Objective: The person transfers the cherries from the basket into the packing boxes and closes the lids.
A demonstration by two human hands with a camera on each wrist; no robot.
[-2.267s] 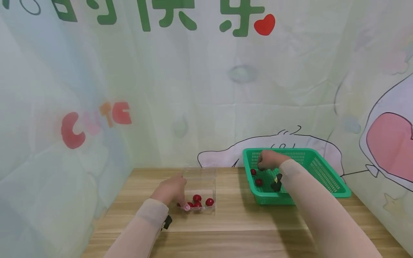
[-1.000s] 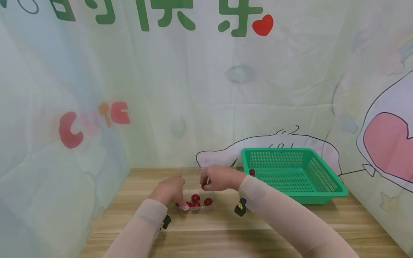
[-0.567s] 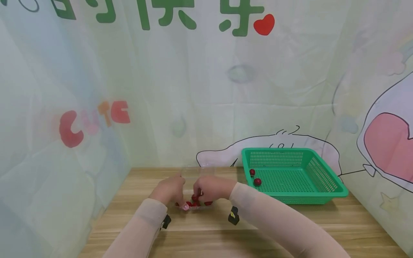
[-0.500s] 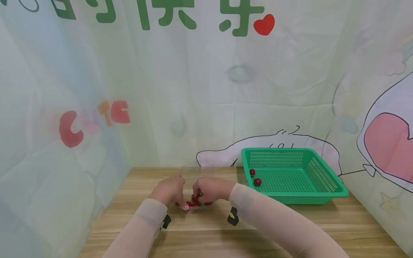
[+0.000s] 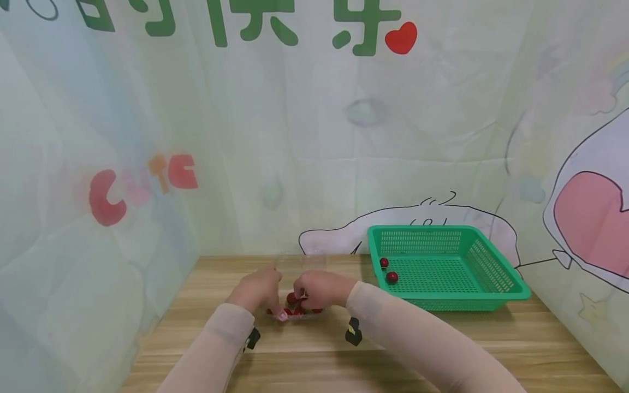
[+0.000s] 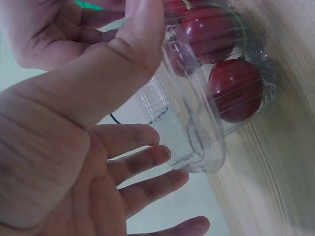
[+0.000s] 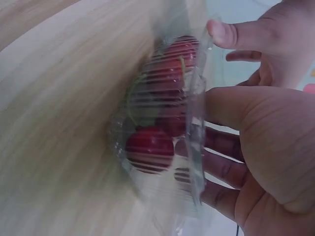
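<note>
A clear plastic clamshell box (image 5: pixel 309 262) stands on the table with its lid raised at the back. Several red cherries (image 6: pixel 236 91) lie inside, some with green stems. My left hand (image 5: pixel 256 290) grips the box's left side, its thumb on the front rim and its fingers behind. My right hand (image 5: pixel 325 289) reaches down into the box from the right, thumb and fingertips pinched together at a cherry (image 5: pixel 292 298) and a thin stem. The right hand partly hides the cherries in the head view; the right wrist view shows fingers behind the box's ribbed wall (image 7: pixel 197 142).
To the right stands a green plastic basket (image 5: pixel 444 297). At its left end lie a cherry (image 5: pixel 384 262) and, nearer me, a second cherry (image 5: pixel 392 277). Behind the wooden table (image 5: pixel 295 360) hangs a printed curtain (image 5: pixel 245 136).
My right hand has left the green basket, carried a cherry left to the clear box and lowered it in among the others. A cherry there has shifted slightly left. The left hand stays put.
</note>
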